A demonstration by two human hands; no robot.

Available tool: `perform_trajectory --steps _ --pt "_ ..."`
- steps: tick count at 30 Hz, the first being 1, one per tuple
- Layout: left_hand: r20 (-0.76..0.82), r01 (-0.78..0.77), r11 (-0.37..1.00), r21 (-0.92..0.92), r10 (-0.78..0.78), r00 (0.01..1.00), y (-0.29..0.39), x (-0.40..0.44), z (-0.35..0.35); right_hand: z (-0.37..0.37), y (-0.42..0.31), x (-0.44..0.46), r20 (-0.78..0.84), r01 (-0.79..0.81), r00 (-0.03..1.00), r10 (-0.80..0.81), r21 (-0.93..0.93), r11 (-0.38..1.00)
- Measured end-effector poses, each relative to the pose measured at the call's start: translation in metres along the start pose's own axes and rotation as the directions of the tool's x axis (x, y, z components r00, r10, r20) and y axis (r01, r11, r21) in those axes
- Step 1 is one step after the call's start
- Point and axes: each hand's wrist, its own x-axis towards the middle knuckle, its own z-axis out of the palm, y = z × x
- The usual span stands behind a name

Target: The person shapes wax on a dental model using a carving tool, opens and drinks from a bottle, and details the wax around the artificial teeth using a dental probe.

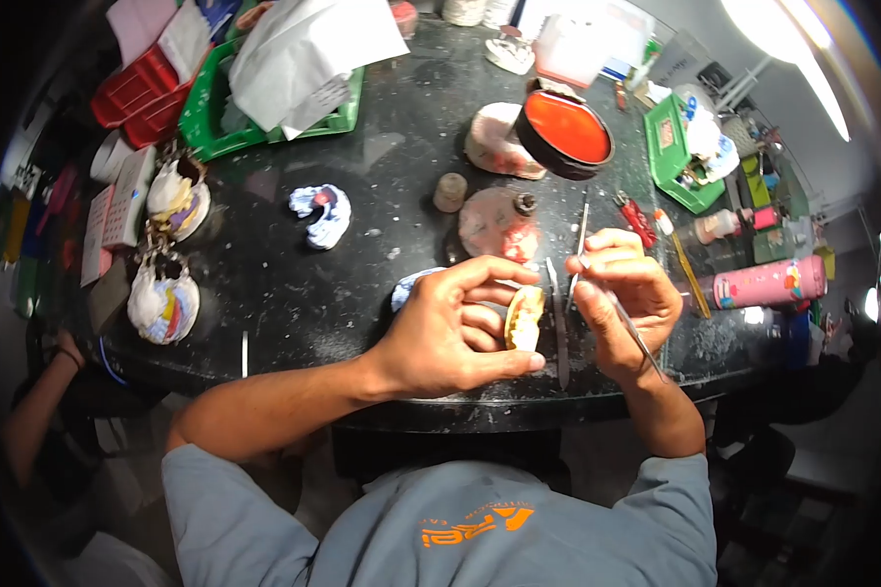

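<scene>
My left hand (450,328) holds a small yellowish dental piece (525,319) on edge between its fingers and thumb. To its right, my right hand (625,303) pinches a thin metal tool (633,333) whose shaft slants down past the wrist. The tool's upper end is beside the fingertips, apart from the dental piece. Between my hands a metal knife (558,328) lies on the black table (392,196). Part of a blue and white piece (416,287) shows behind my left hand.
Beyond my hands are a stained round plaster piece (494,227) and a black pan of red material (570,129). Mounted dental models (164,298) stand left, near a green basket (206,112). A pink bottle (770,283) lies right. Another person's arm (39,406) shows at far left.
</scene>
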Motion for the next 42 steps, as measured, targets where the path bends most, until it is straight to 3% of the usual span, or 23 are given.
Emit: perform_trajectory --steps 2,6,13,42 --pt "0.014 0.027 1.0 -0.01 -0.026 1.0 0.002 0.0 -0.001 -0.007 0.004 -0.001 0.068 0.087 0.994 -0.087 0.009 0.996" --pt "0.033 0.051 0.997 -0.054 -0.049 0.998 0.005 0.001 -0.003 0.002 0.001 -0.014 0.027 0.04 0.999 -0.045 0.181 0.983" --pt "0.046 0.023 0.998 -0.054 -0.021 0.999 0.003 0.002 -0.004 -0.001 -0.005 -0.012 0.15 0.146 0.977 -0.149 0.028 0.989" --pt "0.051 -0.018 0.999 -0.045 0.02 0.999 0.002 0.001 -0.001 -0.001 -0.005 -0.01 0.22 0.167 0.963 -0.156 -0.034 0.985"
